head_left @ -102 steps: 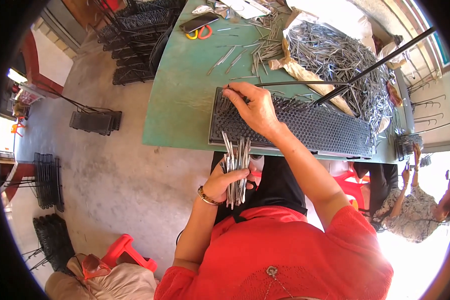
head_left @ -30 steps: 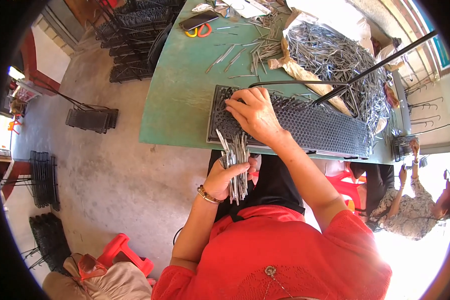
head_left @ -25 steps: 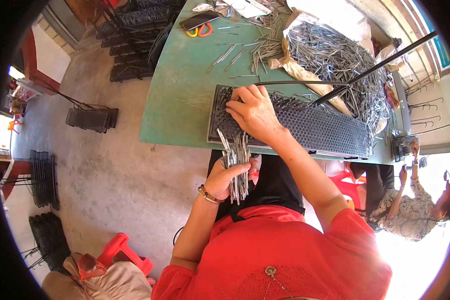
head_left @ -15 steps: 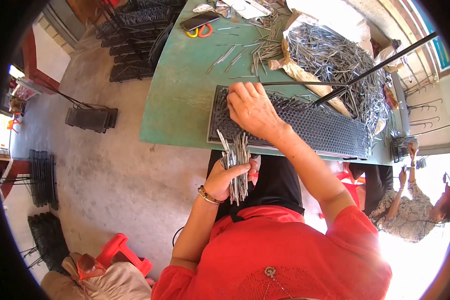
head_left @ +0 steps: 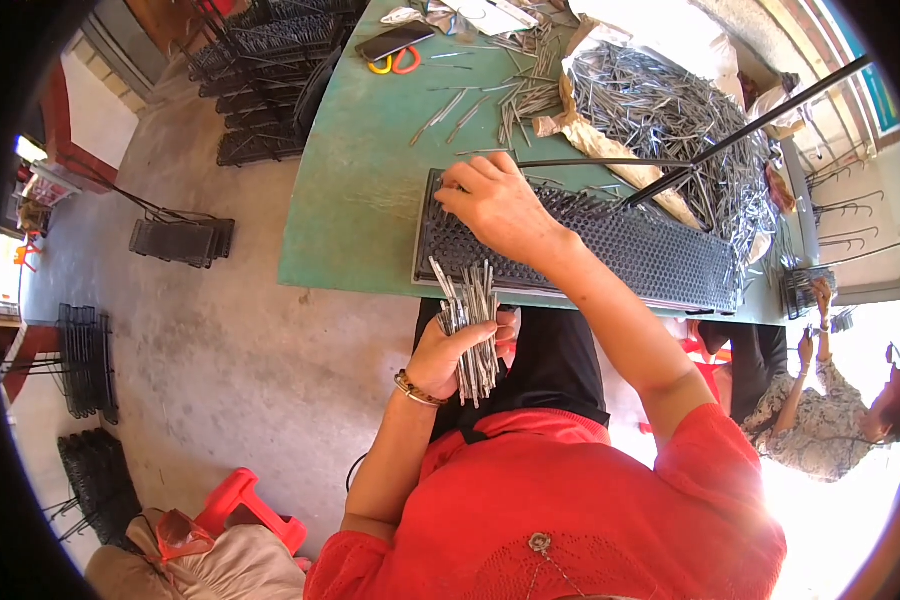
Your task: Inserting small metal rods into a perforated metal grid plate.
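Silvery rods [head_left: 478, 308] bunched, splayed; black perforated rack [head_left: 660, 258] flat on table [head_left: 345, 205].

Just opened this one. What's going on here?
A person at a green table has a bundle of thin metal rods in the left-hand grip, just below the table edge. The right-hand grip is over the left end of a long black tray full of small holes; whether it holds a rod is hidden. Behind the tray lies a big heap of similar rods with torn brown paper. Off to the right, another person has both hands raised.
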Tool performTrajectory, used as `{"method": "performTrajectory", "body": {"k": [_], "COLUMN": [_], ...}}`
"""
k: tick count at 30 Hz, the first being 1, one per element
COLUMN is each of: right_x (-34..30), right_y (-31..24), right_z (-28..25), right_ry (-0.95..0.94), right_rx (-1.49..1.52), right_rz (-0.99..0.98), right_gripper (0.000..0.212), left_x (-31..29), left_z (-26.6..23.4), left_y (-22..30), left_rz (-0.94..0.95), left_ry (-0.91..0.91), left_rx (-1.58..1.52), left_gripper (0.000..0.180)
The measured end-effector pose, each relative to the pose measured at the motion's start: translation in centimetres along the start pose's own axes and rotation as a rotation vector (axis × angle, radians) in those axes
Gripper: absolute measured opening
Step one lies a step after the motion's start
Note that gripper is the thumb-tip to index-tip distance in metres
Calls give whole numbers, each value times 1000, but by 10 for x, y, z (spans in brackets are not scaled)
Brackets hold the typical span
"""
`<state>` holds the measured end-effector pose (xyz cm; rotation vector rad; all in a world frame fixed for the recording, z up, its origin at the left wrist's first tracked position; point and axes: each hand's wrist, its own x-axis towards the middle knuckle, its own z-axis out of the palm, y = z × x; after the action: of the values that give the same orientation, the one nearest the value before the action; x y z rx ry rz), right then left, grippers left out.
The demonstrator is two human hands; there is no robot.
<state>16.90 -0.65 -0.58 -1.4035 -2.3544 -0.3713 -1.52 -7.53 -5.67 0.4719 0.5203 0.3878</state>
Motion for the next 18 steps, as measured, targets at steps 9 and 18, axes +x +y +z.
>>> {"method": "performTrajectory", "body": {"k": [9,18], "right_x": [-41,-56], "right_y": [-31,-22], "right_z": [-29,-30], "right_ry": [-170,-187], "right_rx": [1003,1357], "right_rz": [699,1099], "right_gripper": [23,20], "left_x": [-5,2], "left_z": [6,9], "left_y": [9,-1], "left_rz": [143,73], "left_ry": [35,43], "left_rx": [-20,-29], "left_gripper": [26,29]}}
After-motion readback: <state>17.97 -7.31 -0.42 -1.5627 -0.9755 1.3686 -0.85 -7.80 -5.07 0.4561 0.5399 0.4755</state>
